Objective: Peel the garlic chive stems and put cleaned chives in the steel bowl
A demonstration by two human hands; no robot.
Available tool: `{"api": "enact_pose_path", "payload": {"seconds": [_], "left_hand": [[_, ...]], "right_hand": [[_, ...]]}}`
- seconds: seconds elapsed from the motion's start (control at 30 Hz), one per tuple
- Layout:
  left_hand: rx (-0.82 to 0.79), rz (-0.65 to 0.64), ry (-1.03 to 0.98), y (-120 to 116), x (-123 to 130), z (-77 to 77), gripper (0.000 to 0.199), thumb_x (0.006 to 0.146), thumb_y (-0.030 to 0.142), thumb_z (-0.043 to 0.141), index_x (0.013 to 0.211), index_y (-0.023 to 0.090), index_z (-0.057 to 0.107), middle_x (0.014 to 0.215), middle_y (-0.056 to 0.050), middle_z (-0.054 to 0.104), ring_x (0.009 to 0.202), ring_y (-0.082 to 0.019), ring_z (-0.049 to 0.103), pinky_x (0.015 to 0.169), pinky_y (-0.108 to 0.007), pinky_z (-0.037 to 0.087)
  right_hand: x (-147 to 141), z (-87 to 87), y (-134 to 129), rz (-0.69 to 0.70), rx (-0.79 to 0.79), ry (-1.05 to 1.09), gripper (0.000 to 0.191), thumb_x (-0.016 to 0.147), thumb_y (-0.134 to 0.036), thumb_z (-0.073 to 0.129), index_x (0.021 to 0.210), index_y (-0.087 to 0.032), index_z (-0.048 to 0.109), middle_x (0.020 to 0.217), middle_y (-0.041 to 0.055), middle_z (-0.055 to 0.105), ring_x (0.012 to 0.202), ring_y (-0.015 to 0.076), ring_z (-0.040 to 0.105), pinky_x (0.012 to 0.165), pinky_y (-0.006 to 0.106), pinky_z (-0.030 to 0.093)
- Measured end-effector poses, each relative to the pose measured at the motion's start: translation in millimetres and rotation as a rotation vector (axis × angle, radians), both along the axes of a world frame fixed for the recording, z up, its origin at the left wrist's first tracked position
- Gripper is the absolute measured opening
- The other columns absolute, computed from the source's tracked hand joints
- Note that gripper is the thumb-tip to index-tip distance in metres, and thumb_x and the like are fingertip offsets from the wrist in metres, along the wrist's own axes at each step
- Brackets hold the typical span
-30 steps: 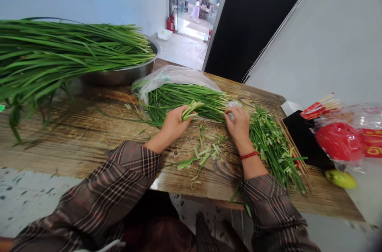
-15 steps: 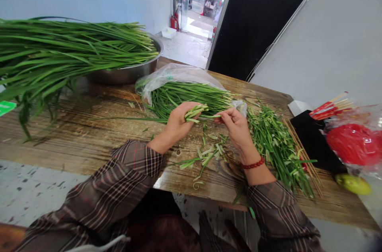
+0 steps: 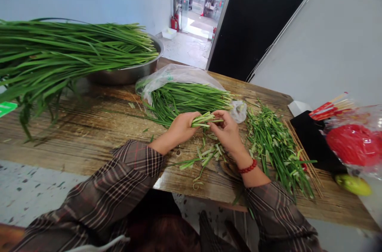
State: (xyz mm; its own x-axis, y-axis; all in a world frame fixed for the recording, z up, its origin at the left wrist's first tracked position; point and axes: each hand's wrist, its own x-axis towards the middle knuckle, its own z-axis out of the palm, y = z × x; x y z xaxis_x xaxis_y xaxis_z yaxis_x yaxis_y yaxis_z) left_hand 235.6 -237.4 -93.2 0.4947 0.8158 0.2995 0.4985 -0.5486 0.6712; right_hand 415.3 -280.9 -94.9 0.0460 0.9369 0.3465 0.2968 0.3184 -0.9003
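Observation:
My left hand is closed round a small bunch of garlic chives, whose pale cut ends point right. The fingers of my right hand pinch at those stem ends. Just behind both hands, a larger pile of garlic chives lies partly inside a clear plastic bag. Below my hands, stripped bits of leaf and stem are scattered on the wooden table. A heap of discarded trimmings lies to the right of my right hand.
At the back left, a metal basin holds long chives that hang over its rim. Wooden chopsticks, a black box, a red plastic-wrapped bundle and a yellow-green item are at the right.
My right hand has moved slightly left, closer to my left hand, onto the bunch's ends. The long single stem that it pinched has been drawn in, and its leaf no longer trails left.

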Motion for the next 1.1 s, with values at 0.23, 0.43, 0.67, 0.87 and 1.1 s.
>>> {"api": "enact_pose_path", "payload": {"seconds": [0.23,0.43,0.67,0.87,1.1], "left_hand": [[-0.048,-0.009,-0.038,-2,0,4.4,0.01,0.083,0.025,0.054,0.076,0.018,0.057,0.069,0.003,0.061,0.067,-0.013,0.054,0.061,-0.022,0.037],[-0.051,-0.033,-0.081,-2,1,4.8,0.013,0.083,0.026,0.055,0.074,0.018,0.053,0.07,0.003,0.059,0.065,-0.012,0.051,0.06,-0.022,0.036],[-0.018,-0.045,-0.014,1,2,-3.1,0.005,0.079,0.017,0.054,0.076,0.018,0.058,0.072,0.0,0.062,0.07,-0.016,0.056,0.064,-0.024,0.039],[-0.001,-0.082,0.011,2,0,-2.7,0.008,0.078,0.015,0.052,0.078,0.018,0.061,0.075,-0.001,0.065,0.072,-0.017,0.058,0.067,-0.025,0.041],[0.007,-0.022,-0.019,1,-3,0.2,0.013,0.084,0.024,0.052,0.08,0.016,0.061,0.074,-0.001,0.065,0.07,-0.016,0.058,0.065,-0.024,0.04]], "right_hand": [[-7,-3.4,-2,-0.005,0.02,0.013,0.027,0.08,-0.022,0.063,0.104,-0.025,0.052,0.093,0.0024,0.068,0.089,0.0173,0.068,0.078,0.033,0.058],[-10,-3.9,-3,-0.007,-0.007,0.055,0.03,0.079,-0.021,0.063,0.106,-0.025,0.05,0.092,0.0015,0.067,0.086,0.0158,0.068,0.073,0.029,0.058],[-7,-2.6,-6,-0.034,0.162,-0.253,0.03,0.081,-0.014,0.053,0.109,-0.024,0.049,0.098,0.0045,0.062,0.09,0.0182,0.065,0.078,0.033,0.057],[3,-2.2,-4,-0.11,0.261,-0.442,0.029,0.082,-0.013,0.05,0.11,-0.022,0.05,0.099,0.0076,0.062,0.091,0.0216,0.063,0.083,0.038,0.052],[35,10.9,7,-0.339,0.329,-0.333,0.008,0.086,-0.02,0.052,0.087,-0.021,0.06,0.086,0.0033,0.064,0.079,0.0165,0.061,0.072,0.031,0.051]]}}
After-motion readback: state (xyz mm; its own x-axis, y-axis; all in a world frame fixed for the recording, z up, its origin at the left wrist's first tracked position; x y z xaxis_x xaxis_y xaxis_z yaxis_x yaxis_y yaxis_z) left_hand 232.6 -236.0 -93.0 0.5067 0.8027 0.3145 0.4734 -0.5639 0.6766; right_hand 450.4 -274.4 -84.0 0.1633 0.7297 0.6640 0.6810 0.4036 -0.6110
